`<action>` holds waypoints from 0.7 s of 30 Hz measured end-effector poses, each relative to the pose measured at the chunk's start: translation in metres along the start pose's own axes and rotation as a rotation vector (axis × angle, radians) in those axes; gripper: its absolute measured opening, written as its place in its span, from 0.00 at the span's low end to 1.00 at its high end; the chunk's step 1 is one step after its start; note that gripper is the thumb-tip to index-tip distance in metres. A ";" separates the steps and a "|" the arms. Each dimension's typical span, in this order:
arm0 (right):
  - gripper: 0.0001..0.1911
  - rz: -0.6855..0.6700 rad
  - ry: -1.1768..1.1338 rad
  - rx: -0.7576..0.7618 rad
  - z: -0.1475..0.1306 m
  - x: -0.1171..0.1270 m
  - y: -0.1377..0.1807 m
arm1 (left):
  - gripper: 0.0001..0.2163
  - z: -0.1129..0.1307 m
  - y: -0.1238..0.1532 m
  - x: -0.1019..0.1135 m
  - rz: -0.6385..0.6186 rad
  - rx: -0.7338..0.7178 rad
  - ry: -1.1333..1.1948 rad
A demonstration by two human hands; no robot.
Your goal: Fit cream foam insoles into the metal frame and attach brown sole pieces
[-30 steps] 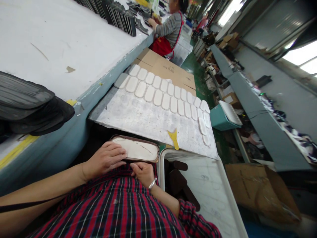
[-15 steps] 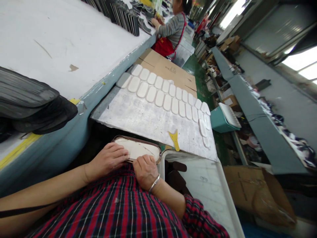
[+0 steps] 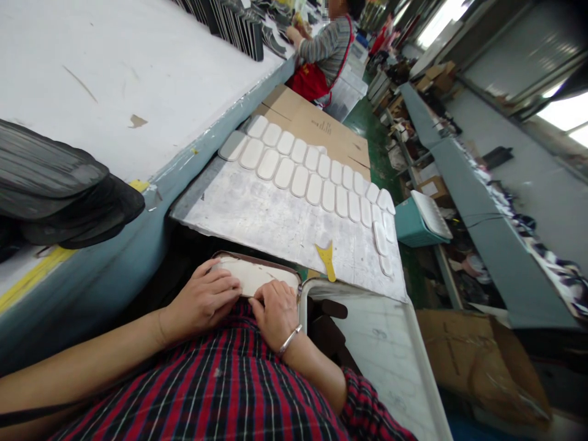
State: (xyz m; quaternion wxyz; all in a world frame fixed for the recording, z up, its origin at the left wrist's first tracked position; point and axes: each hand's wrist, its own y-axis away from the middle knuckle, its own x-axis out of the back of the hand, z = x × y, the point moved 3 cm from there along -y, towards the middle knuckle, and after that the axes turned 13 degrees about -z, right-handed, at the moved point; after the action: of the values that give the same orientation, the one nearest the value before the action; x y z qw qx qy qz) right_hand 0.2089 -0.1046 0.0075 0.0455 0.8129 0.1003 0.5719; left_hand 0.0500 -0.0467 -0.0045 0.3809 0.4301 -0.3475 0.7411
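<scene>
A flat insole-shaped piece [image 3: 257, 274], white on top with a dark brown rim, lies against my stomach. My left hand [image 3: 202, 301] rests on its left end with the fingers laid flat on the white face. My right hand [image 3: 275, 312], wearing a silver bracelet, presses down on the near right edge with bent fingers. Both hands hold the piece in place.
A white board [image 3: 275, 223] carries a curved row of several white pads [image 3: 316, 184] and a yellow scraper [image 3: 328, 260]. Black soles [image 3: 59, 196] are stacked on the belt at left. A white tray [image 3: 390, 349] with dark pieces sits at right. Another person [image 3: 321, 55] works farther along.
My right hand has slid from under the near edge up onto the piece's right side. The view has shifted slightly.
</scene>
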 end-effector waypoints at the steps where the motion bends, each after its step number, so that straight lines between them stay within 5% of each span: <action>1: 0.08 0.002 -0.015 -0.026 0.002 0.001 -0.002 | 0.09 0.000 0.000 0.000 -0.001 0.017 0.006; 11: 0.14 -0.471 0.187 0.009 0.004 0.024 -0.045 | 0.08 0.000 -0.003 0.000 0.018 0.141 0.092; 16: 0.13 -0.518 0.196 0.025 0.006 0.024 -0.046 | 0.08 -0.004 0.003 -0.004 0.061 0.155 0.112; 21: 0.18 -0.528 0.202 -0.033 0.007 0.022 -0.049 | 0.09 -0.006 -0.002 0.002 -0.026 0.140 0.126</action>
State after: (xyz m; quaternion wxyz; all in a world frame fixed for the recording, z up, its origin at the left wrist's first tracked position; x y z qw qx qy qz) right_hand 0.2169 -0.0514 0.0157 0.1961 0.6967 0.3032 0.6199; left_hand 0.0490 -0.0397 -0.0044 0.3806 0.4128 -0.2644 0.7841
